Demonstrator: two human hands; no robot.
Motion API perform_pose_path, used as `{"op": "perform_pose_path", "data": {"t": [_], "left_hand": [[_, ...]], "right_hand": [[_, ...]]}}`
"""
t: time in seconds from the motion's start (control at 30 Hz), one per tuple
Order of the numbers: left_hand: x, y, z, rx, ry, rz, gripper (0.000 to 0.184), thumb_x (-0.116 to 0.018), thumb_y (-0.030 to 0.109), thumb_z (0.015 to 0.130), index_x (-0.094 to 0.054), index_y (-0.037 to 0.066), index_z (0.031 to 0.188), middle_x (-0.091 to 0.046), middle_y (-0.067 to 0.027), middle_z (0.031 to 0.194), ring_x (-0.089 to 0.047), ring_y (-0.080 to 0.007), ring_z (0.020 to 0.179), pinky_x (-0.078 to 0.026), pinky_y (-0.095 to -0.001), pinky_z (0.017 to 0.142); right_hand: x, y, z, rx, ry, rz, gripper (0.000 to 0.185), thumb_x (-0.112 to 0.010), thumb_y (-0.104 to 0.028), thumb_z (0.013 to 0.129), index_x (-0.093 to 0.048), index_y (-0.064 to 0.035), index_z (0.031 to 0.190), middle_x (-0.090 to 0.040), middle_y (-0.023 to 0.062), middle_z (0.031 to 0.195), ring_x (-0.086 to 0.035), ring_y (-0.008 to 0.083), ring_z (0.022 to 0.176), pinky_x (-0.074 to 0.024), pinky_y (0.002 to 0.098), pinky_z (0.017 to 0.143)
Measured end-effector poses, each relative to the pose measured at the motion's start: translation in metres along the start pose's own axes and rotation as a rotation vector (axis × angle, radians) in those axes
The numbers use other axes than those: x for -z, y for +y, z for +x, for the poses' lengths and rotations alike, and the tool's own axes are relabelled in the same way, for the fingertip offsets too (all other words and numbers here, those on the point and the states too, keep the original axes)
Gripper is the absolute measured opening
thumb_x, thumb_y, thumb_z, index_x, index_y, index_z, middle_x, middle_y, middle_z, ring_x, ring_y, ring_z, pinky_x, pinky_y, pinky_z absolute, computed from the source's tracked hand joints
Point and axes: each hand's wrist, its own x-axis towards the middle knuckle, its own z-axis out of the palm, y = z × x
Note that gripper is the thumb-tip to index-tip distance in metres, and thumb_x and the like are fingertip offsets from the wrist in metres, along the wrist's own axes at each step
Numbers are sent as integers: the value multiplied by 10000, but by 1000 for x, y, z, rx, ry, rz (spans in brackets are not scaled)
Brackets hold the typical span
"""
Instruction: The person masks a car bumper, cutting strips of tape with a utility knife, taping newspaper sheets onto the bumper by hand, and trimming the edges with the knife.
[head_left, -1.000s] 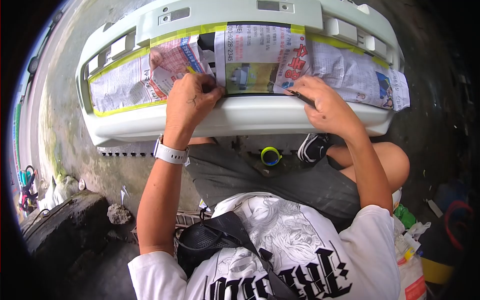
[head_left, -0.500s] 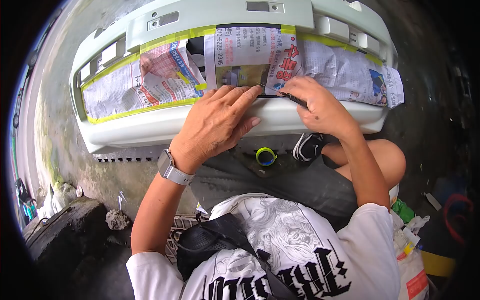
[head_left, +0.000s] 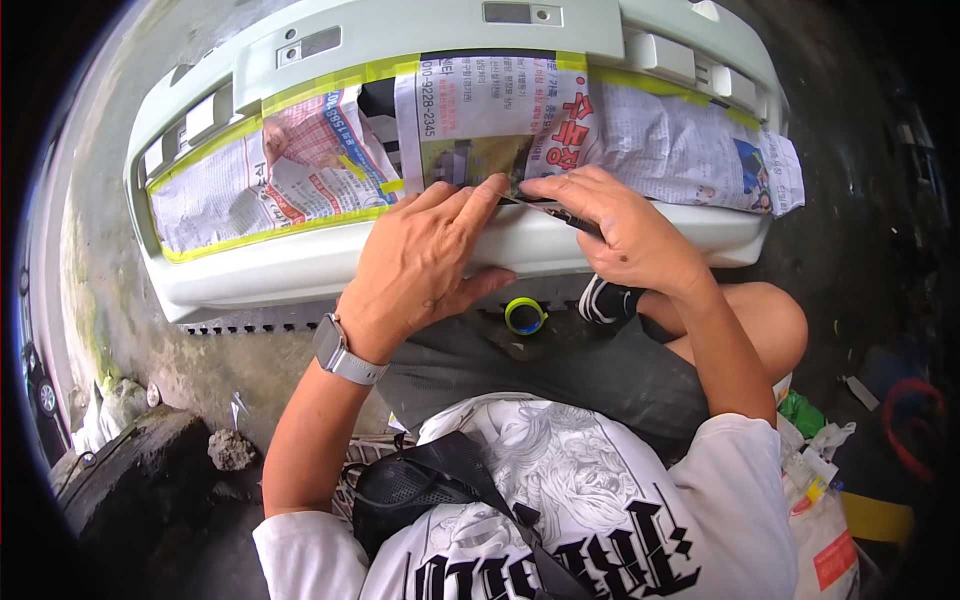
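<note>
A pale green car bumper [head_left: 290,272] lies across my front, its recess covered with newspaper [head_left: 655,150] edged in yellow masking tape [head_left: 395,70]. My left hand [head_left: 415,255] rests with fingers stretched out on the lower edge of the middle newspaper sheet, thumb apart on the bumper. In my right hand [head_left: 630,230] is a black-handled utility knife [head_left: 577,221], its thin blade pointing left along the paper's lower edge. The blade tip lies close to my left fingertips; whether it touches the paper is unclear.
A roll of yellow tape [head_left: 511,318] is on the floor below the bumper, near my shoe [head_left: 604,302]. Plastic bags [head_left: 815,510] sit at the lower right, with a red hose-like loop [head_left: 890,420] beyond. A dark block [head_left: 140,480] and a stone [head_left: 231,450] are at the left.
The knife blade has moved down from the newspaper to its lower edge, and my right hand shifted slightly left and down. My left fingers still rest on the paper. The view shifted a little.
</note>
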Motion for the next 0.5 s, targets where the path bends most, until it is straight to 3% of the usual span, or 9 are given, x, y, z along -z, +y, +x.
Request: {"op": "perform_pose_path", "data": {"t": [0.1, 0.17, 0.5], "left_hand": [[2, -1, -1, 0, -4, -8, 968, -917, 347, 691, -487, 41, 1502, -697, -100, 1162, -655, -305, 1051, -535, -426, 936], [4, -2, -2, 3, -16, -5, 992, -936, 316, 660, -488, 42, 1501, -694, -103, 1169, -658, -305, 1061, -539, -427, 937], [7, -7, -9, 88, 22, 76, 1021, -976, 316, 551, -536, 44, 1431, -683, -111, 1154, -667, -324, 1039, -551, -431, 917]], "right_hand": [[3, 0, 0, -48, -8, 70, 719, -498, 151, 737, -614, -55, 1417, -662, 159, 1294, -593, 363, 1242, -454, 433, 1135], [3, 1, 2, -11, 3, 29, 611, -637, 89, 785, -618, -35, 1383, -697, 145, 1280, -609, 367, 1213, -486, 439, 1102], [11, -3, -2, -124, 0, 57, 612, -619, 102, 753, -617, -25, 1352, -677, 154, 1276, -605, 377, 1203, -490, 447, 1087]]}}
